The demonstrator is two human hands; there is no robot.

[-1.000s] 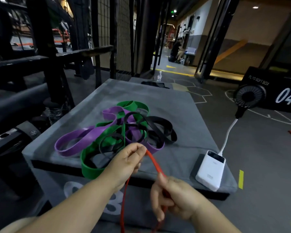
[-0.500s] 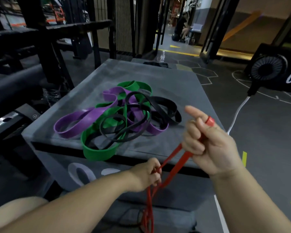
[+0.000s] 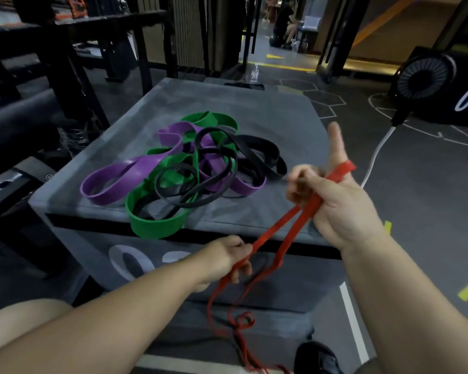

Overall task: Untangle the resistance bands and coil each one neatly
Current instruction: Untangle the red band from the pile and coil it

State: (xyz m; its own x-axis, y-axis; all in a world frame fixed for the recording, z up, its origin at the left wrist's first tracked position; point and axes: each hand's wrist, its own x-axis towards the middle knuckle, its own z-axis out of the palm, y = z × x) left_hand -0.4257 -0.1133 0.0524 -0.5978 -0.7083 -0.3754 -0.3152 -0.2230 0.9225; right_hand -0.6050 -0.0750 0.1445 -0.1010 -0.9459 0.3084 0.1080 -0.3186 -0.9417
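The thin red rubber resistance band (image 3: 276, 228) slants from the raised right hand (image 3: 338, 206), fingers curled round it over the grey padded box's (image 3: 254, 112) near-right corner, down to the left hand (image 3: 224, 256) pinching it lower (slack dangles below).

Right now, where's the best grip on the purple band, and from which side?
Take the purple band by its left loop, from the left. That loop lies clear of the pile on the box, open and on edge, so it hooks easily. Its right half is laced with the black bands and green band; pulling there would likely drag everything.
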